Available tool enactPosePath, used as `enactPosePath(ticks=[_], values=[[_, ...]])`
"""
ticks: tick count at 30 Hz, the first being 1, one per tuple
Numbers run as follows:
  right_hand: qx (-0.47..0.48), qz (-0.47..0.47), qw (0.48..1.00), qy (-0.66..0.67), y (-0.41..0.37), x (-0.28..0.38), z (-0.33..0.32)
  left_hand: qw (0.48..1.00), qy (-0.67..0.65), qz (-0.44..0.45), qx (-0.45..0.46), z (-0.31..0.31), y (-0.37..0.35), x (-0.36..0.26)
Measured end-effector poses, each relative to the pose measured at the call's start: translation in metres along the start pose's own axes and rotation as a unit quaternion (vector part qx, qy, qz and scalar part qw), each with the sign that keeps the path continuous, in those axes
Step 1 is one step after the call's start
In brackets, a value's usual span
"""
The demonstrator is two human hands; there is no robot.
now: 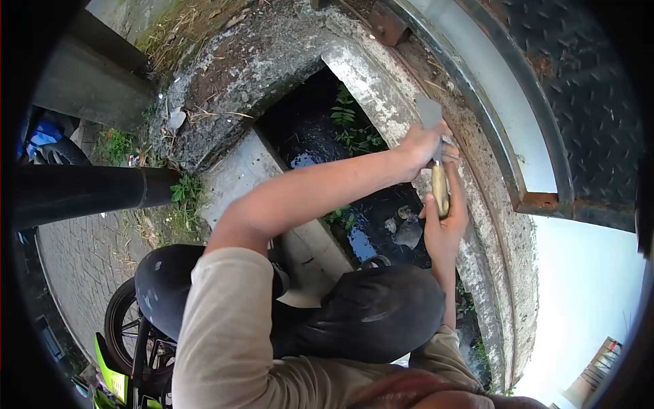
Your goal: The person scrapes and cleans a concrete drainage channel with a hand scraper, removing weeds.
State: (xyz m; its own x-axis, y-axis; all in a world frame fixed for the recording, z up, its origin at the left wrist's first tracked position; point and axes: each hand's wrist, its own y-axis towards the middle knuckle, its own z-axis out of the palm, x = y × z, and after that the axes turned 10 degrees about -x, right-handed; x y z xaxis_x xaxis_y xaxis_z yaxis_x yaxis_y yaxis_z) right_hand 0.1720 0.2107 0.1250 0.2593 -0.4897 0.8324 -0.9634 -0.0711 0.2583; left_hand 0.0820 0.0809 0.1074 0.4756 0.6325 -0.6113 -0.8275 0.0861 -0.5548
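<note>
A scraper with a flat grey metal blade [428, 111] and a pale wooden handle [440, 191] is held out over the edge of a concrete wall. My left hand [419, 148] reaches across from the left, its fingers closed around the base of the blade. From below, my right hand [445, 228] holds the handle, with the thumb on its left side and the fingers along its right. Where the two hands meet, the left hand partly hides the tool's neck and some right-hand fingertips.
Below my arms lies an open drain [310, 140] with dark water, plants and debris. A rough concrete wall [487, 245] curves along its right side, beside a rusty metal frame [545, 202]. At left stand a black pole [88, 196] and a motorbike wheel [121, 324].
</note>
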Motion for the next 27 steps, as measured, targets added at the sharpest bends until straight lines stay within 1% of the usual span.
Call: enactPosePath(ticks=[1,3,4,5,7,8,9,11,12,13,15,16,17,19,20,21,22,25,26,27], values=[[-0.016,-0.033,0.998,-0.042,-0.002,-0.006,0.005,1.0,0.001,-0.004,-0.002,-0.004,0.003,0.004],[-0.024,-0.087,0.994,-0.055,0.001,-0.014,0.018,0.981,-0.171,-0.015,-0.09,-0.013,0.011,0.014],[-0.037,-0.121,0.99,-0.061,0.005,-0.014,0.025,0.97,-0.197,-0.011,-0.141,-0.015,0.014,0.016],[-0.034,-0.121,0.99,-0.065,0.009,-0.015,0.027,0.969,-0.201,-0.014,-0.141,-0.018,0.017,0.017],[-0.03,-0.221,0.97,-0.099,0.016,-0.019,0.029,0.959,-0.233,-0.001,-0.161,-0.021,0.025,0.021],[-0.047,-0.235,0.965,-0.106,0.018,-0.022,0.031,0.96,-0.225,-0.001,-0.165,-0.019,0.03,0.022],[-0.048,-0.23,0.966,-0.108,0.021,-0.027,0.031,0.961,-0.223,-0.006,-0.165,-0.019,0.037,0.026],[-0.056,-0.238,0.966,-0.089,0.027,-0.039,0.031,0.953,-0.227,-0.013,-0.199,-0.021,0.051,0.035],[-0.057,-0.23,0.967,-0.09,0.03,-0.045,0.035,0.94,-0.244,-0.016,-0.237,-0.022,0.054,0.036],[-0.044,-0.226,0.97,-0.073,0.033,-0.05,0.041,0.941,-0.239,-0.022,-0.239,-0.027,0.062,0.036],[-0.035,-0.216,0.974,-0.057,0.042,-0.059,0.049,0.954,-0.208,0.034,-0.212,-0.038,0.071,0.029],[-0.027,-0.208,0.976,-0.061,0.048,-0.062,0.053,0.954,-0.198,0.027,-0.224,-0.039,0.073,0.024],[-0.017,-0.202,0.977,-0.064,0.052,-0.062,0.056,0.953,-0.197,0.025,-0.227,-0.037,0.072,0.023],[-0.019,-0.221,0.973,-0.065,0.049,-0.06,0.052,0.944,-0.237,0.036,-0.227,-0.032,0.069,0.022],[-0.021,-0.235,0.969,-0.077,0.044,-0.056,0.048,0.945,-0.225,0.017,-0.237,-0.03,0.064,0.025],[-0.022,-0.251,0.964,-0.088,0.044,-0.053,0.048,0.947,-0.237,0.009,-0.218,-0.031,0.06,0.025],[-0.016,-0.271,0.957,-0.103,0.048,-0.051,0.05,0.945,-0.242,0.004,-0.22,-0.034,0.063,0.019],[-0.001,-0.292,0.951,-0.1,0.073,-0.033,0.053,0.945,-0.243,-0.011,-0.217,-0.03,0.061,0.0],[0.015,-0.267,0.958,-0.103,0.076,-0.025,0.053,0.949,-0.232,-0.013,-0.215,-0.03,0.058,-0.005],[0.018,-0.267,0.958,-0.104,0.073,-0.025,0.055,0.948,-0.235,-0.014,-0.216,-0.035,0.057,-0.004]])
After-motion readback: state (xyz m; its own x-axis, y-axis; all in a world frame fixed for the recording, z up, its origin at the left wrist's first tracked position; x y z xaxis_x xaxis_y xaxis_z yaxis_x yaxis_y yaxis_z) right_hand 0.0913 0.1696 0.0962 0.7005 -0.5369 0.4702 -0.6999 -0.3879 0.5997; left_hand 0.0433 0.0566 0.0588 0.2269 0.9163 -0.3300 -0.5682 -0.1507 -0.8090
